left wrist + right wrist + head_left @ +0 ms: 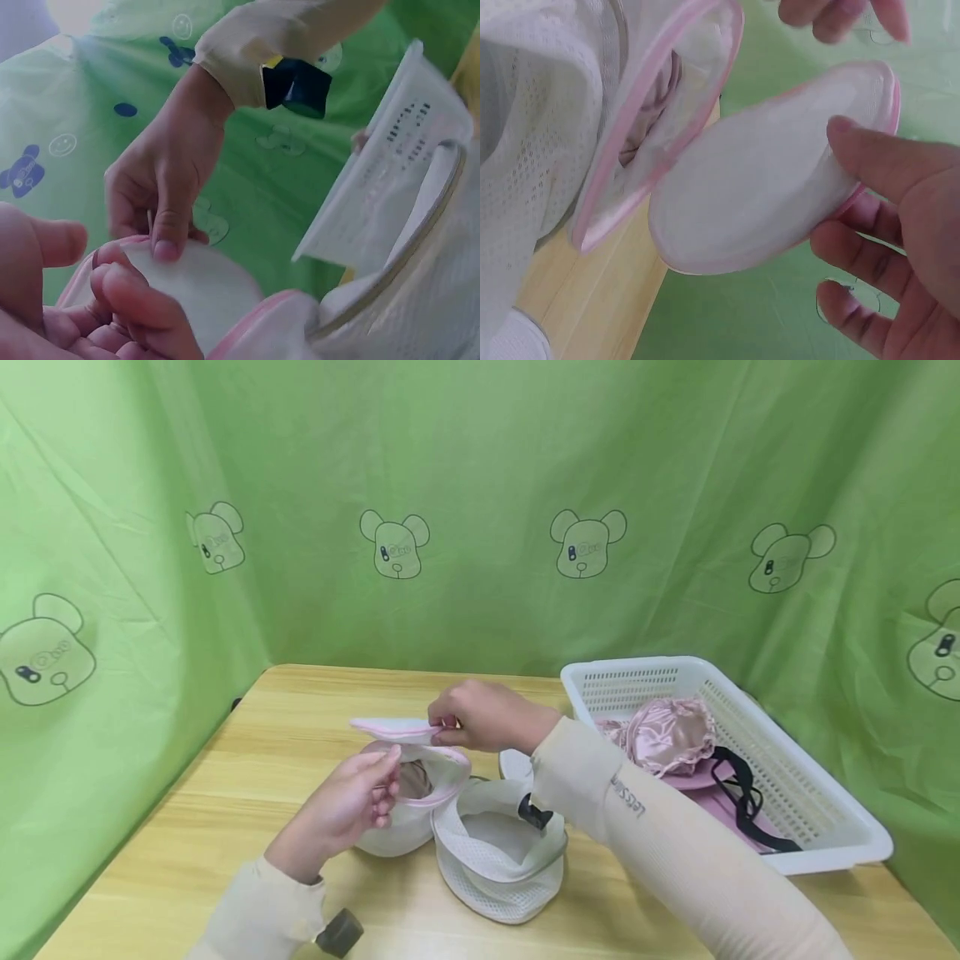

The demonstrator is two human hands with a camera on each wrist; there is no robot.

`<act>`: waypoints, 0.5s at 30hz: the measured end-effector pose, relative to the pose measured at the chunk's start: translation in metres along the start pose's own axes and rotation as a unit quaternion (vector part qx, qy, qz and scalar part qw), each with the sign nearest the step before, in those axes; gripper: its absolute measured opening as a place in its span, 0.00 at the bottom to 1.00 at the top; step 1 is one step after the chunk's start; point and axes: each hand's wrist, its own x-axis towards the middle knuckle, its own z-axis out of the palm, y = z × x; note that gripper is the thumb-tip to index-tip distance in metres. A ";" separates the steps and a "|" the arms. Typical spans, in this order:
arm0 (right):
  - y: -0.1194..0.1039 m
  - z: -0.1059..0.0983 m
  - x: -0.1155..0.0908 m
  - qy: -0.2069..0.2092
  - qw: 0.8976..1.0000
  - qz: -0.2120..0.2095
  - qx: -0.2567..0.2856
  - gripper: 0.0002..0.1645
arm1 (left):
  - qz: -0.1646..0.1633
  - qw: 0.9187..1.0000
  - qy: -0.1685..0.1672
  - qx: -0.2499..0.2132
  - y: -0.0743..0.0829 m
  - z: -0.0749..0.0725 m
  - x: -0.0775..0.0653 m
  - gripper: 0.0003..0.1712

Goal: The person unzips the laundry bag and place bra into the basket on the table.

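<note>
Between thumb and fingers, my right hand [487,714] pinches the edge of the white, pink-trimmed lid [765,172] of a mesh laundry bag [397,839], and the lid stands lifted above the mouth. A mauve-brown garment [649,112] shows inside the bag. In front of that mouth is my left hand [348,802], its fingers loosely curled and its thumb apart from them in the left wrist view. Nothing shows in its grasp. To the right of the pink-trimmed bag sits a second white mesh laundry bag [502,893] with grey trim, its mouth open.
At the table's right stands a white plastic basket [832,793] with a pink satin bra [671,739], other pink pieces and black straps [742,793] in it. The wooden table [300,710] is backed by a green curtain [487,610] with bear-face prints.
</note>
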 end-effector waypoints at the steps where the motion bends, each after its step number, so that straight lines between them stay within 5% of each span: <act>1: 0.001 0.000 0.000 0.006 1.000 0.003 0.000 0.08 | 0.006 1.000 0.017 0.012 -0.001 -0.002 -0.002 0.17; 9: 0.011 -0.003 0.002 0.054 0.997 0.053 -0.002 0.07 | -0.004 0.980 0.199 0.008 -0.022 -0.020 -0.012 0.20; 15: 0.023 0.000 0.003 0.092 0.990 0.107 -0.007 0.08 | -0.031 0.970 0.240 0.032 -0.042 -0.026 -0.011 0.23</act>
